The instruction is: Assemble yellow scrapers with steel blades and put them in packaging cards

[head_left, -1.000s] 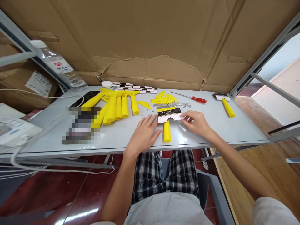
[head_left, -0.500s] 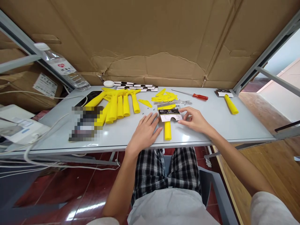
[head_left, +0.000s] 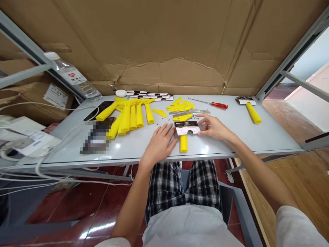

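In front of me a yellow-handled scraper (head_left: 183, 145) lies on the table, its head hidden under a black-and-white printed card sleeve (head_left: 185, 130). My left hand (head_left: 158, 142) rests flat on the tabletop just left of the sleeve, fingers spread and holding nothing. At the sleeve's right edge is my right hand (head_left: 212, 128), thumb and forefinger apart near its two corners; whether they touch it I cannot tell. Just beyond the sleeve are a yellow blade-shaped piece (head_left: 183, 117), thin metal blades (head_left: 203, 111) and small screws (head_left: 194, 115).
Yellow handles (head_left: 125, 116) are heaped at left, beside a phone (head_left: 96, 109) and a blurred dark item (head_left: 96, 139). Farther back are yellow pieces (head_left: 181, 106), folded cards (head_left: 151, 95) and a red-handled screwdriver (head_left: 219, 105). Another sleeved scraper (head_left: 254, 113) lies right; a bottle (head_left: 77, 77) leans left.
The sleeve sits slightly nearer me and lies flatter. My right fingers have eased a little away from its edge. My left hand has hardly moved; the view has shifted slightly.
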A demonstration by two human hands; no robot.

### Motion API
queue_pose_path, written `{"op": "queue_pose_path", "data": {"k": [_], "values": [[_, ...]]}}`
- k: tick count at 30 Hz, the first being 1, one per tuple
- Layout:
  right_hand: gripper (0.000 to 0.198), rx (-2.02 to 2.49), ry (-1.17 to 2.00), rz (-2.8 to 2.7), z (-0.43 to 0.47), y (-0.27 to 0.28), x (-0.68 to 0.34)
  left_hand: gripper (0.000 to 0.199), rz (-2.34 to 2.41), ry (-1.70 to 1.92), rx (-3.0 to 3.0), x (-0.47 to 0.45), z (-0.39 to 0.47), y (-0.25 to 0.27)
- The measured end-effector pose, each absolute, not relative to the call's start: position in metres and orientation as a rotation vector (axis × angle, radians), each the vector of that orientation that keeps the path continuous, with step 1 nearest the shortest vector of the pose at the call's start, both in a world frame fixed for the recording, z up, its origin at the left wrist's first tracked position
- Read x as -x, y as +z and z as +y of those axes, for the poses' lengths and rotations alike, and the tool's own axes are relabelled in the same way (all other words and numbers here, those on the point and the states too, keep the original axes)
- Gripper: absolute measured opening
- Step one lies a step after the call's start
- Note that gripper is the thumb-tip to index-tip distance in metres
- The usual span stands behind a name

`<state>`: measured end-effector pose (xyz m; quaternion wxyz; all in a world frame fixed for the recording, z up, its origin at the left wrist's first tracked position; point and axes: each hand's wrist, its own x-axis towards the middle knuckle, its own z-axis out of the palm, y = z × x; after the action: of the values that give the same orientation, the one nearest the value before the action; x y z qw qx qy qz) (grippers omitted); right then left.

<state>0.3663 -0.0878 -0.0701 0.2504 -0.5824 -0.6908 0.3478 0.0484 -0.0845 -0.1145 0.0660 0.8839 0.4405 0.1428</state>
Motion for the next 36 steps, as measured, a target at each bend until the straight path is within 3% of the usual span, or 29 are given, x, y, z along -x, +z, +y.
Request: {"op": "queue_pose_path", "data": {"k": [3, 10, 18, 24, 29, 36], "values": [[0.085, 1.542, 0.942, -1.865, -0.087, -0.075, -0.364, 0.056, 1.321, 0.455, -2.677, -0.049, -0.085, -0.115], [0.100, 1.521, 0.896, -1.932, -0.086, -0.078, -0.362, 0.054, 1.290, 0.592, -2.691, -0.047, -0.085, -0.119], [0.084, 1.489, 0.843, -1.845, -0.086, -0.086, -0.361, 0.040, 1.241, 0.889, -2.602, -0.044, -0.087, -0.122], [0.092, 1.410, 0.977, -1.683, -0.094, -0.087, -0.370, 0.033, 1.063, 1.114, -2.479, -0.041, -0.089, -0.111], [0.091, 1.410, 1.006, -1.539, -0.103, -0.087, -0.381, 0.031, 0.932, 1.015, -2.478, -0.040, -0.096, -0.100], [0.100, 1.346, 1.033, -1.268, -0.113, -0.085, -0.390, 0.048, 0.732, 0.663, -2.600, -0.045, -0.111, -0.094]]}}
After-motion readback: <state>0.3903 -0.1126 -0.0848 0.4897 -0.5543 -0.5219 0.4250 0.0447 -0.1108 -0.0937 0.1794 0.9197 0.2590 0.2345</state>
